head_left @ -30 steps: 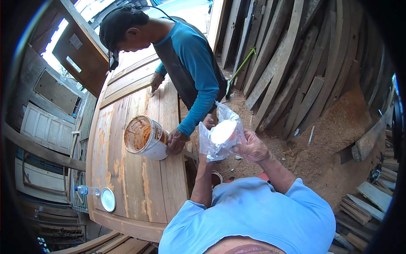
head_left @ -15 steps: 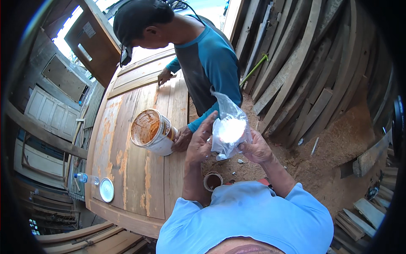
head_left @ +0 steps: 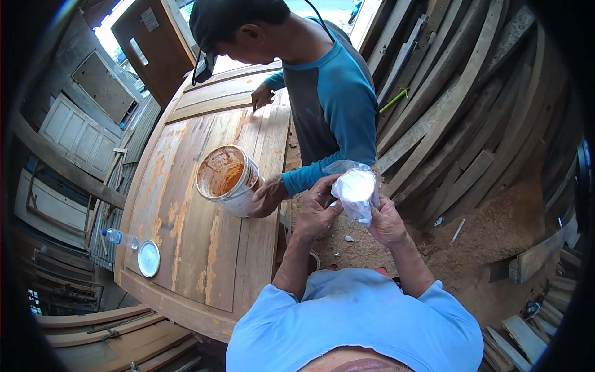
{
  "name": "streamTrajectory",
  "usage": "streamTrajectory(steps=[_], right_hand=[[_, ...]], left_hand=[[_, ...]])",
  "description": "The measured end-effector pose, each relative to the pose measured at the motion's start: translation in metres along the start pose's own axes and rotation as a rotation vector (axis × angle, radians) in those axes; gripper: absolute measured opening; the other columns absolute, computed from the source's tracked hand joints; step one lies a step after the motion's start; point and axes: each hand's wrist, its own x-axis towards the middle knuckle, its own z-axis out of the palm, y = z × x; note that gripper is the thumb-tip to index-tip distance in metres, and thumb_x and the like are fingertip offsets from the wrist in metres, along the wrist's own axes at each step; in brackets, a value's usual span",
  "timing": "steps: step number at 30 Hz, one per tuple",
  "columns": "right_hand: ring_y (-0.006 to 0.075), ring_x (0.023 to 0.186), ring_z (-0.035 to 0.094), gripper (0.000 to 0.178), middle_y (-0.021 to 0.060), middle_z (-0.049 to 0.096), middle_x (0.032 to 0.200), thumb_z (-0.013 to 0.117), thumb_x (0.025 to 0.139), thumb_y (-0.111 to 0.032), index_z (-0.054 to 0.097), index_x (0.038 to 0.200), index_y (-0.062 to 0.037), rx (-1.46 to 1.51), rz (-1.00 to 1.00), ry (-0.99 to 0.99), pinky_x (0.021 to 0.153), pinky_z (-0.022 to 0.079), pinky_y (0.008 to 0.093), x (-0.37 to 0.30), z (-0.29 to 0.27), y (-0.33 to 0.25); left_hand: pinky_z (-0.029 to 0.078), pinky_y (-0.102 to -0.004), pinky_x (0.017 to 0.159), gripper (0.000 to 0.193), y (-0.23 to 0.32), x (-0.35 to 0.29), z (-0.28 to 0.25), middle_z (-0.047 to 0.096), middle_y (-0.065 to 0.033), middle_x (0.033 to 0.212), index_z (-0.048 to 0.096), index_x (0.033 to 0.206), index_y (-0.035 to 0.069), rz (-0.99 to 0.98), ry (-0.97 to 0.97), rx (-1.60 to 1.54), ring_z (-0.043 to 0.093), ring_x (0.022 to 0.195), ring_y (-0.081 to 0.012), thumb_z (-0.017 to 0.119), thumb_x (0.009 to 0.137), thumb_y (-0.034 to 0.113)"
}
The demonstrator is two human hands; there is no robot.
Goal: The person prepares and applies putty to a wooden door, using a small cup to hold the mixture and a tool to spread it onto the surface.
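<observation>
Between my two hands is a clear plastic bag (head_left: pixel 361 209) with a glaring white round area at its top; glare hides what is inside. My left hand (head_left: pixel 318 208) grips the bag's left side, fingers bent onto it. My right hand (head_left: pixel 387 221) pinches the opposite side, thumb and fingers closed on the plastic. Left of my hands, a white bucket (head_left: pixel 238 203) smeared inside with orange-brown paste is tilted over a wooden door panel (head_left: pixel 248 257). A co-worker's hand (head_left: pixel 268 196) holds that bucket from its right side; their other hand (head_left: pixel 262 97) works farther up the panel.
On the panel's near left lie a white round lid (head_left: pixel 149 259) and a plastic bottle (head_left: pixel 120 239). Long timber boards (head_left: pixel 434 105) lean at the right, above a sawdust-covered floor (head_left: pixel 434 254). A small tub (head_left: pixel 313 263) is partly hidden behind my left forearm.
The loose flap of plastic that stood up above my hands has dropped. Both my hands have moved slightly right with the bag. The whole view has shifted a little.
</observation>
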Motion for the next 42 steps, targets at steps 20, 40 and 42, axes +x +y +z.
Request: streamTrajectory(steps=[20,40,42], right_hand=[[0.0220,0.129,0.057,0.064,0.0125,0.055,0.142,0.069,0.096,-0.008,0.037,0.151,0.0019,0.018,0.082,-0.161,0.109,0.047,0.0405,-0.020,0.015,-0.013],[0.0123,0.112,0.063,0.054,0.0057,0.065,0.127,0.072,0.095,-0.013,0.051,0.142,0.0013,-0.294,0.094,-0.095,0.097,0.051,0.0313,-0.029,0.009,-0.008],[0.0115,0.110,0.064,0.053,0.0050,0.065,0.125,0.073,0.095,-0.016,0.052,0.141,0.0010,-0.342,0.094,-0.089,0.096,0.051,0.0305,-0.027,0.004,-0.005]], left_hand=[[0.050,-0.0278,0.087,0.030,0.000,-0.013,0.000,0.061,-0.0082,0.107,0.063,0.120,0.000,0.157,0.091,0.420,0.061,0.104,-0.0135,0.062,0.090,-0.007],[0.037,-0.0389,0.117,0.093,0.015,-0.020,-0.012,0.051,-0.0164,0.145,0.042,0.151,-0.001,-0.097,-0.225,0.145,0.049,0.137,-0.0262,0.087,0.077,0.034],[0.037,-0.0382,0.118,0.082,0.016,-0.017,-0.005,0.047,-0.0169,0.150,0.046,0.146,-0.002,-0.104,-0.170,0.192,0.047,0.139,-0.0250,0.085,0.076,0.016]])
